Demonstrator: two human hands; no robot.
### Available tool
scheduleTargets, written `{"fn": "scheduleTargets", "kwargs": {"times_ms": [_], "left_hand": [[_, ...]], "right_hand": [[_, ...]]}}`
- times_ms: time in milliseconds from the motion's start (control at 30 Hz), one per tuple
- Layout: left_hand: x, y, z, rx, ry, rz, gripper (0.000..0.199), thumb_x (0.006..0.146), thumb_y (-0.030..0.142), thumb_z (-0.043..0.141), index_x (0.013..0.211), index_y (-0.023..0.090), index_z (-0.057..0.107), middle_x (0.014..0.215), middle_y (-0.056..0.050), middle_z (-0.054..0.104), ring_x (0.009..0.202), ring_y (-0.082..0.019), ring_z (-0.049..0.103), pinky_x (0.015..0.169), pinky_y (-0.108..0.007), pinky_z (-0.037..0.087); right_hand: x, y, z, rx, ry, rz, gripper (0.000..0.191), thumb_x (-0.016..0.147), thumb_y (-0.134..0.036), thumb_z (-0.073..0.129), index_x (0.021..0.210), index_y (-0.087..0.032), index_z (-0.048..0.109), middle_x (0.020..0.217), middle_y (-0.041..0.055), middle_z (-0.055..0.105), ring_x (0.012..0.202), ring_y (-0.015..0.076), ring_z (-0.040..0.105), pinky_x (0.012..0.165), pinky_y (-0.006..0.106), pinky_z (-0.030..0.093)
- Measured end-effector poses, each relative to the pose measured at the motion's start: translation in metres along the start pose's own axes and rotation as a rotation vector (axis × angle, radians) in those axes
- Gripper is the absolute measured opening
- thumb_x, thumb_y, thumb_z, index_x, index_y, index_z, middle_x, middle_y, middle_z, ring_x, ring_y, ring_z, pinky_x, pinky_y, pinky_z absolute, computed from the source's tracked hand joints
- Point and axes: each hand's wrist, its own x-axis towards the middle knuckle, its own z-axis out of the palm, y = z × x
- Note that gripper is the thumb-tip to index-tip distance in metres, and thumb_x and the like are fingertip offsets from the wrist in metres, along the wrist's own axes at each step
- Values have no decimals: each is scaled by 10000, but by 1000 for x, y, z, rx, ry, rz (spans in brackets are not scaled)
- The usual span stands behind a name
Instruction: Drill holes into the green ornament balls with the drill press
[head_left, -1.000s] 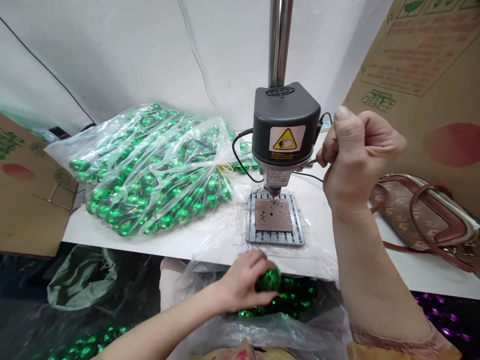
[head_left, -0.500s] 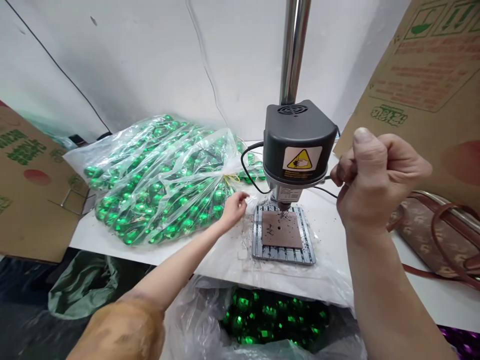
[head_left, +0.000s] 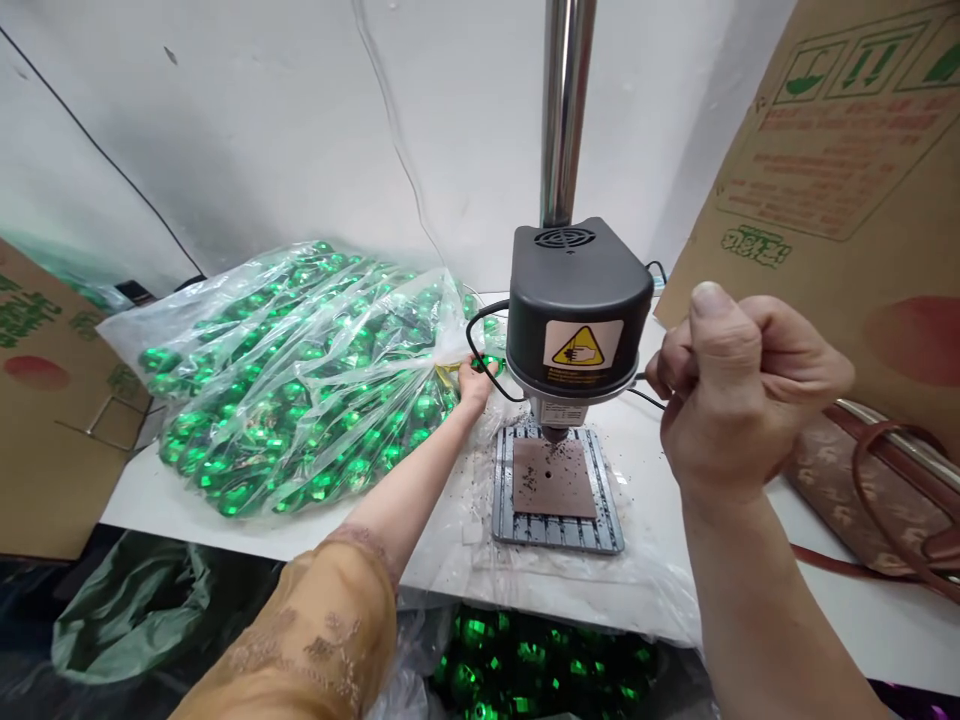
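Observation:
My left hand (head_left: 474, 388) reaches to the tied neck of the clear plastic bag, its fingers closed around a shiny green faceted ball (head_left: 489, 362) beside the bag. Many such balls fill the clear plastic bag (head_left: 300, 390). On the right my right hand (head_left: 739, 390) makes a fist around the drill press lever, whose thin rod (head_left: 642, 376) shows between the fist and the machine; the grip is hidden. The small black drill press (head_left: 577, 300) stands over a slotted metal base (head_left: 504, 515). A brown board (head_left: 555, 490) with one hole lies on that base, dotted with dark shavings.
An open bag of green balls (head_left: 540, 660) sits below the table's front edge. Cardboard boxes stand at the left (head_left: 60, 430) and right (head_left: 832, 170). A patterned handbag (head_left: 847, 480) lies behind my right forearm. A black cable (head_left: 472, 330) loops left of the drill.
My left hand has moved forward, away from me, to the green balls behind the bag's neck, and its fingers have closed on one. My right fist stays on the lever. The view has shifted slightly.

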Motion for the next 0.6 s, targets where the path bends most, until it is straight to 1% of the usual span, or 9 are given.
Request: {"fn": "scheduleTargets", "kwargs": {"times_ms": [67, 167, 300, 367, 433, 500, 600], "left_hand": [[-11, 5, -9, 5, -31, -48, 372, 667, 265, 782, 1002, 163, 656, 798, -32, 683, 775, -162, 653, 745, -303, 542], [-36, 19, -32, 12, -105, -116, 412, 668, 338, 790, 1015, 159, 661, 789, -33, 673, 708, -147, 640, 676, -292, 539], [-80, 39, -68, -52, -219, -174, 530, 724, 456, 768, 1174, 209, 636, 905, -38, 683, 769, -134, 644, 656, -239, 514], [-104, 43, -78, -79, -286, -205, 573, 746, 494, 756, 1224, 212, 617, 946, -46, 686, 797, -137, 643, 651, -230, 502], [-125, 41, -80, -91, -357, -224, 603, 750, 495, 765, 1253, 208, 595, 963, -51, 690, 827, -144, 645, 676, -237, 503], [-140, 35, -75, -93, -394, -215, 609, 722, 464, 804, 1227, 199, 590, 966, -50, 695, 863, -152, 648, 738, -255, 509], [-151, 25, -61, -70, -414, -168, 573, 671, 432, 849, 1129, 183, 610, 996, -57, 698, 930, -172, 648, 836, -293, 508]], "right_hand": [[0, 1, -1, 15, -3, -6, 422, 829, -247, 630, 502, -181, 370, 422, -74, 355, 393, 40, 345, 404, 256, 246], [0, 2, -2, 33, 2, -10, 438, 829, -258, 636, 501, -183, 357, 420, -74, 331, 397, 42, 347, 410, 258, 237], [-2, 2, -4, 24, -16, -19, 454, 843, -284, 630, 501, -188, 346, 433, -67, 325, 417, 47, 345, 439, 270, 240], [-3, 2, -5, -1, -22, -18, 453, 850, -302, 624, 501, -190, 358, 445, -63, 324, 425, 49, 349, 453, 275, 250], [-4, 2, -6, -21, -19, -16, 456, 858, -321, 617, 504, -192, 360, 457, -61, 315, 428, 49, 348, 461, 276, 256], [-4, 2, -7, -33, -22, -16, 460, 866, -333, 606, 510, -193, 352, 469, -61, 306, 431, 44, 340, 469, 273, 265], [-4, 3, -8, -46, -44, -21, 456, 879, -329, 587, 518, -193, 344, 479, -64, 304, 439, 35, 322, 476, 262, 277]]}}
